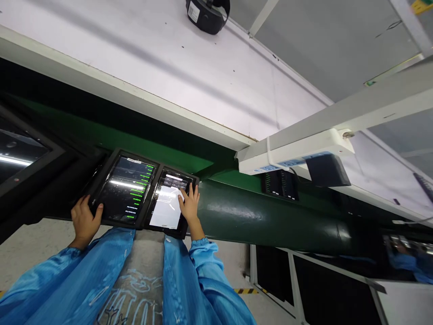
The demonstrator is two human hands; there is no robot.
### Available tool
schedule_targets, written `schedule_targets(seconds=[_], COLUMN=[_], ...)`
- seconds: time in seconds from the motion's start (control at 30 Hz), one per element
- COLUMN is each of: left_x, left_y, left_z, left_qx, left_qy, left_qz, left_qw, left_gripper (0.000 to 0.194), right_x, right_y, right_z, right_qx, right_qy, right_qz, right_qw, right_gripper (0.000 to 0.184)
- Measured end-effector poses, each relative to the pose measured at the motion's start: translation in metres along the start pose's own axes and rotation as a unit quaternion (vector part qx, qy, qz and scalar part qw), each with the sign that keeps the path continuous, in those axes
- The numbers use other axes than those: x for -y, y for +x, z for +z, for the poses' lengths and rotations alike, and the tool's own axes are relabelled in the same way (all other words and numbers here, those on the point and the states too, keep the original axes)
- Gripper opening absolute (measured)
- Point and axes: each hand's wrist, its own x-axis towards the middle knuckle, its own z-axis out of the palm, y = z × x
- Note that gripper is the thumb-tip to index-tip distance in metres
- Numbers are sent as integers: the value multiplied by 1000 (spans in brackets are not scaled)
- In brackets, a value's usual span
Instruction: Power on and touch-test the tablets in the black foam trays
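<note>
Two tablets lie side by side in black frames in front of me. The left tablet [123, 192] has a dark screen with green and white lines of text. A mostly white page with a dark band of controls fills the screen of the right tablet [165, 207]. My left hand [85, 221] rests at the lower left edge of the left tablet's frame, thumb apart from the fingers. Over the right edge of the right tablet lies my right hand [190, 205], fingers spread, thumb and fingertips at the screen.
The tablets rest on a green belt [243, 212]. Further right lies another dark device [280, 184] with green text. A white power strip [294, 151] with a black adapter [326, 169] hangs from a beam. A black headset [208, 16] sits on the white shelf [152, 58] above. Large black frames [50, 167] stand left.
</note>
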Motion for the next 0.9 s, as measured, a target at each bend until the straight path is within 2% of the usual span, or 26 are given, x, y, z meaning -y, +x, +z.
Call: schedule_targets(seconds=[0.23, 0.33, 0.4, 0.53, 0.63, 0.7, 0.83, 0.9], left_x=[-1, 0, 1, 1, 1, 1, 2, 2], left_y=[-1, -2, -1, -1, -1, -1, -1, -1], left_z=[-1, -1, 0, 1, 1, 1, 0, 0], left_qx=[-9, -10, -14, -9, -9, -11, -12, -13], left_qy=[-30, -30, -27, -13, -11, -11, -8, -6], left_qz=[26, 25, 15, -3, -3, -1, 8, 9], left_qw=[999, 999, 999, 1000, 1000, 1000, 1000, 1000], left_gripper=[62, 61, 66, 72, 72, 71, 72, 72], right_x=[3, 5, 9, 19, 16, 10, -3, -3], right_y=[56, 58, 40, -25, -53, -48, -7, 2], right_z=[-13, -18, -19, -8, 3, 3, -13, -21], right_qx=[-19, -35, -22, 66, 119, 99, -41, -62], right_qy=[9, 14, 15, 8, -2, -3, 13, 22], right_qz=[29, 39, 7, -107, -139, -96, 48, 52], right_qw=[999, 999, 1000, 992, 983, 990, 998, 997], right_gripper=[42, 49, 61, 98, 105, 95, 72, 71])
